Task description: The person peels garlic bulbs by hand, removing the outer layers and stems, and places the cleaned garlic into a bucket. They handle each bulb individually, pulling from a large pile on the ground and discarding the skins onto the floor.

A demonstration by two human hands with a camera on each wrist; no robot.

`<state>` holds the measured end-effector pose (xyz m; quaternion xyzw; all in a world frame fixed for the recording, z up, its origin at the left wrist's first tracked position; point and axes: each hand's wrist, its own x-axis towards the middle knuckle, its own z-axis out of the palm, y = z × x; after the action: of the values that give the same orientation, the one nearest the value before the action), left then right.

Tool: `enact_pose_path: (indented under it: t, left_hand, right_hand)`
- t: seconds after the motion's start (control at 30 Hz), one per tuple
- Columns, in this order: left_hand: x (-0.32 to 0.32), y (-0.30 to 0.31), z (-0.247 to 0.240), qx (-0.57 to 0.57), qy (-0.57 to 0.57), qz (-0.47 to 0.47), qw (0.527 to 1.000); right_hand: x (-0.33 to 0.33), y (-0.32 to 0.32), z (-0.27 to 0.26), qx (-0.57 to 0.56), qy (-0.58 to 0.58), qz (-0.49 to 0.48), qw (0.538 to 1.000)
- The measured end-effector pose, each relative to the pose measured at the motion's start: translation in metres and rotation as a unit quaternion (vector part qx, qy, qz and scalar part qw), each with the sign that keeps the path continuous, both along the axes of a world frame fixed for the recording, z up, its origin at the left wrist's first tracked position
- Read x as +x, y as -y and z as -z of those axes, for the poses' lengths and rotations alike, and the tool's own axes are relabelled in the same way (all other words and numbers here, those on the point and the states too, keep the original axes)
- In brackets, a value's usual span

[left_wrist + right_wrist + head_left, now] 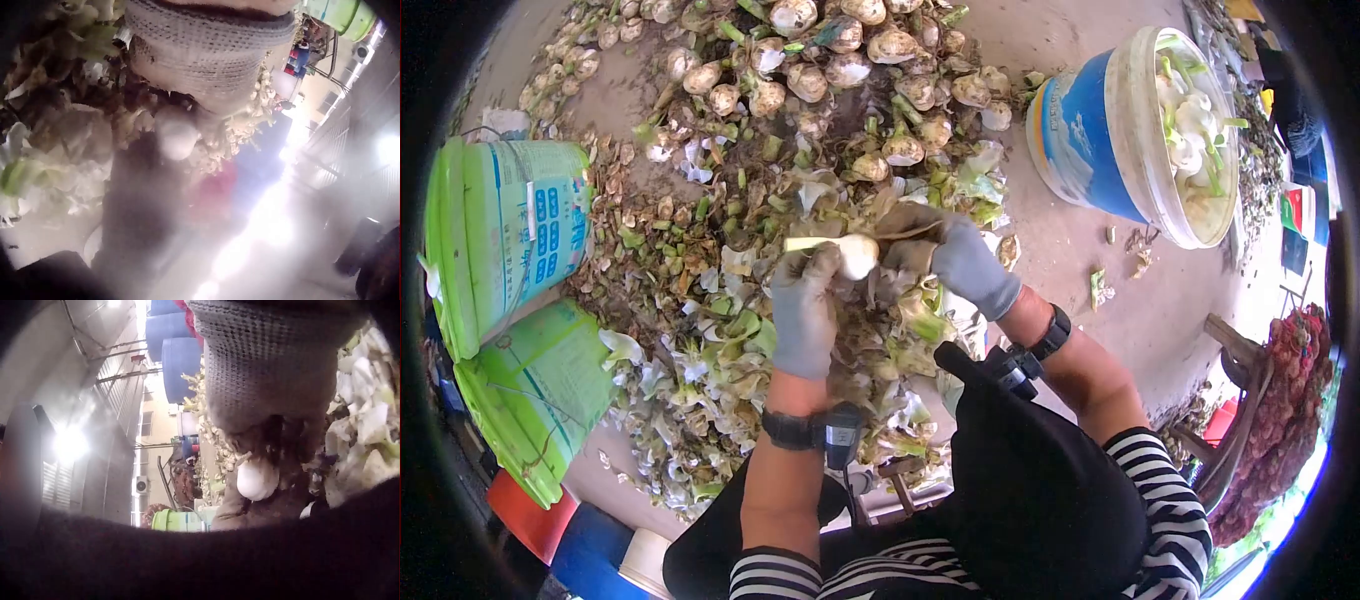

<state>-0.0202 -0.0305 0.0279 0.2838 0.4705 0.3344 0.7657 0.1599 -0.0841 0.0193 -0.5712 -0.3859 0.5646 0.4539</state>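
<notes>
A peeled white garlic bulb [859, 257] with a pale cut stem lies in the fingers of the gloved left hand [805, 310], which grips it by the stem side. Just right of the bulb is the gloved right hand [972, 262], its soiled fingers bent round loose brown outer skin [905, 222]. In the left wrist view the bulb [178, 139] shows blurred below the left glove [200, 62]. The right wrist view has the bulb [257, 479] beside the fingers of the right glove [269, 375].
Unpeeled bulbs [807, 82] are heaped at the far side, with peelings [700, 370] spread nearer. A blue and white bucket [1100, 130] holding peeled bulbs stands at right. Green buckets [510, 240] stand at left; a net sack [1275, 430] hangs at far right.
</notes>
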Motion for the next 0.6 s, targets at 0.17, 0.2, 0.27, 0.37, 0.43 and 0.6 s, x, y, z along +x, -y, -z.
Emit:
enact_pose_path:
  t: [0.17, 0.2, 0.27, 0.37, 0.43, 0.6]
  left_hand:
    - [0.006, 0.008, -0.001, 0.033, 0.003, -0.036, 0.999]
    - [0.010, 0.012, -0.005, 0.030, -0.043, -0.019, 0.998]
    - [0.008, 0.015, -0.002, 0.027, -0.089, -0.003, 0.996]
    - [-0.004, 0.014, 0.011, 0.007, -0.023, 0.006, 1.000]
    - [-0.005, 0.010, 0.000, 0.022, 0.072, -0.008, 0.997]
    - [-0.007, 0.010, -0.006, -0.033, 0.128, -0.047, 0.990]
  right_hand:
    - [-0.001, 0.004, -0.022, 0.015, 0.307, -0.085, 0.948]
    - [-0.003, 0.001, -0.024, 0.013, 0.309, -0.085, 0.947]
    - [-0.008, -0.002, -0.026, 0.048, 0.435, -0.143, 0.888]
    - [0.003, -0.002, -0.015, -0.003, 0.254, -0.127, 0.959]
    - [0.018, -0.003, -0.012, -0.026, 0.216, -0.127, 0.968]
    - [0.028, 0.002, -0.002, -0.158, 0.342, -0.099, 0.921]
